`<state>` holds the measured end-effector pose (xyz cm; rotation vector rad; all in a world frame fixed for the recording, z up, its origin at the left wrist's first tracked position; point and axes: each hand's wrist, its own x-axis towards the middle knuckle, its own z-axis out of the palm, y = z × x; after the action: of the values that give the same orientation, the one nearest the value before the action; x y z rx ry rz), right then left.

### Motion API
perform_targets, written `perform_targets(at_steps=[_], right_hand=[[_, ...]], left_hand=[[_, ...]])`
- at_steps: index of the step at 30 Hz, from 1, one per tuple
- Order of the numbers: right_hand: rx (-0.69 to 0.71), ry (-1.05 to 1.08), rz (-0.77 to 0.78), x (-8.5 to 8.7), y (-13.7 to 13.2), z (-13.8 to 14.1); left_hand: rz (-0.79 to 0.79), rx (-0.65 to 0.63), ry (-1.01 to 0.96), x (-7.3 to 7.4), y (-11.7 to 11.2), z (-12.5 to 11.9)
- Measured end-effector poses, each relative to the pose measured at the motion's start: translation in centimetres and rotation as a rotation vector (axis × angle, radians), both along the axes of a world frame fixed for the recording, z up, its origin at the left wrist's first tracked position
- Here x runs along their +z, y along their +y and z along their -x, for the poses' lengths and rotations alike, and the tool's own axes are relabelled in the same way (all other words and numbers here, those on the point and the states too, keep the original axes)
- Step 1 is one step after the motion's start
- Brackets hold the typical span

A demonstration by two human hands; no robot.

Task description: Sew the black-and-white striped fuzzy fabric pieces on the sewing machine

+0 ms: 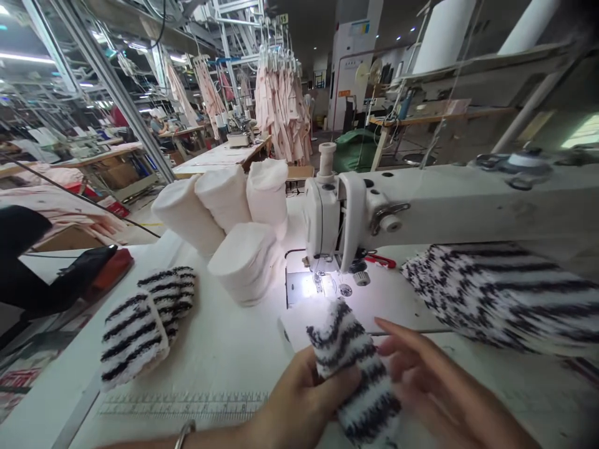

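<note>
My left hand (pixel 299 405) is closed around a small black-and-white striped fuzzy piece (pixel 353 368), held with a white piece (pixel 297 324) just in front of the sewing machine's lit needle area (pixel 318 284). My right hand (pixel 440 386) lies against the right side of the striped piece, its fingers stretched toward it and blurred by motion. The white sewing machine (pixel 421 209) spans the table's right half.
A stack of striped pieces (pixel 145 321) lies at the left, a bigger striped stack (pixel 505 293) under the machine arm. Stacks of white round pieces (pixel 234 218) stand behind. A ruler strip (pixel 182 405) is on the table edge. A black and red object (pixel 93 268) sits far left.
</note>
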<state>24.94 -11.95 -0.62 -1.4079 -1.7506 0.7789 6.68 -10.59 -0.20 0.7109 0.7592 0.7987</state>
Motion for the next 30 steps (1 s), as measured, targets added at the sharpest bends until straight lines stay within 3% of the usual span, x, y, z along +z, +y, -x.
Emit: perform_targets(at_steps=[3, 7, 10, 12, 15, 22, 30], right_hand=[[0.181, 0.179, 0.224, -0.6, 2.3, 1.9], [0.121, 0.129, 0.251, -1.1, 3.8, 3.4], [0.128, 0.150, 0.255, -0.8, 3.2, 4.4], [0.162, 0.179, 0.239, -0.5, 2.6, 5.1], [0.176, 0.097, 0.210, -0.1, 2.0, 5.8], [0.175, -0.100, 0.127, 0.7, 2.6, 5.0], [0.203, -0.168, 0.135, 0.7, 2.6, 4.8]], left_hand=[[-0.200, 0.033, 0.110, 0.6, 0.4, 1.9], [-0.423, 0.079, 0.514, 1.1, 1.9, 4.3], [-0.602, -0.007, 0.906, 1.1, 3.0, 6.0], [-0.686, -0.121, 1.033, 1.4, 3.7, 6.9], [-0.723, -0.216, 1.103, 2.2, 4.8, 7.5], [-0.733, -0.232, 1.210, 3.8, 6.4, 7.3], [-0.761, -0.292, 1.293, 3.7, 6.5, 7.5]])
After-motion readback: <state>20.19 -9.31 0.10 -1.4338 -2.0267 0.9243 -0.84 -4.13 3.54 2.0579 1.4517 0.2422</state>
